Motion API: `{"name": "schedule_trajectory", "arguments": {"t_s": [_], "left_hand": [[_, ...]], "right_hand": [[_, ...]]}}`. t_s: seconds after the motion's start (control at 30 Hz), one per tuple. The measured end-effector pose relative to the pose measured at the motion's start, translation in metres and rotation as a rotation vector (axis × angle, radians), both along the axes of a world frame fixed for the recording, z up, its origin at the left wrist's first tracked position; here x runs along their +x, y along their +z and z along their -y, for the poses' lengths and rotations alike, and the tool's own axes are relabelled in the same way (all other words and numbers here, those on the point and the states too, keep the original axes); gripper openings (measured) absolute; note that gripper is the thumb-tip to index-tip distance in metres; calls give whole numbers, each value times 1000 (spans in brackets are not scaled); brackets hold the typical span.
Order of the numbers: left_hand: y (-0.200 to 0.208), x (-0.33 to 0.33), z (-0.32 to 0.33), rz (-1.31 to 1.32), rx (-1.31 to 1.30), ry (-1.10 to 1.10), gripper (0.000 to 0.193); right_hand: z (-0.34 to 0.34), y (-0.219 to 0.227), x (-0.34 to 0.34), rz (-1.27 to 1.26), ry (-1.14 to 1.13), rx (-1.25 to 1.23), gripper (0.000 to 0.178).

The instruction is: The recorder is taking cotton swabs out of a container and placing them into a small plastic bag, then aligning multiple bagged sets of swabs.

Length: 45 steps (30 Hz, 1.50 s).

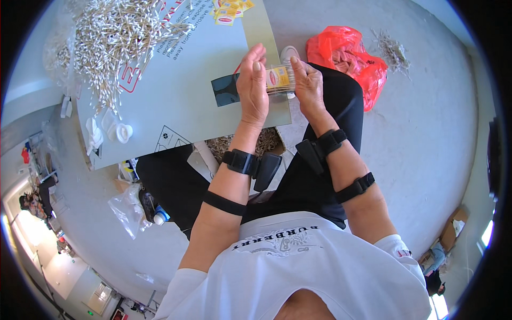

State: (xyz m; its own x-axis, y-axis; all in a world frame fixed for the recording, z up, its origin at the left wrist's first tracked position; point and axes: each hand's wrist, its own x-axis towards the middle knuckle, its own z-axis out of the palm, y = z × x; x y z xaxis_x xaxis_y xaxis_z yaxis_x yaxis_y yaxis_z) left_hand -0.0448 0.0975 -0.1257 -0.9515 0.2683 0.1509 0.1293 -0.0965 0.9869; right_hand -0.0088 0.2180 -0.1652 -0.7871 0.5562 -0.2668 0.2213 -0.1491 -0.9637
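A bundle of cotton swabs [278, 78] with a yellow label is held crosswise between my two hands, near the table's right edge. My left hand [253, 88] presses its left end, fingers straight and close together. On the other end, my right hand [309, 88] grips with bent fingers and thumb. Whether a clear wrapper surrounds the bundle is too fine to tell. Beside my left hand lies a dark, glossy flat piece [225, 91], partly hidden by it. A large heap of loose cotton swabs [122, 42] covers the table's far left.
Yellow labels [230, 12] lie at the far edge of the table [181, 101]. White pieces [121, 132] sit at its left corner. An open box of swabs [266, 143] stands below. On the floor are a red plastic bag [346, 61] and scattered swabs [392, 49].
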Motion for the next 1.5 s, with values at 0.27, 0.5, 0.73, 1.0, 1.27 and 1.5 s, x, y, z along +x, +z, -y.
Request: {"name": "schedule_trajectory", "arguments": {"t_s": [0.27,0.5,0.73,1.0,1.27,1.5], "left_hand": [[0,6,1,-394,-477,-136,52],[8,9,8,-722,-1041,-256,71],[7,-13,44,-614,-820,-86,65],[-4,-128,199,-494,-1114,614,43],[-8,-86,180,-465,-1000,404,21],[5,-63,195,-420,-825,312,31]], "right_hand": [[0,10,0,76,-15,-486,43],[-6,12,11,-51,51,-362,33],[-14,6,13,-4,-66,135,29],[25,65,-7,-290,134,709,16],[90,71,-80,-174,525,546,17],[108,53,-141,-217,545,844,35]]}}
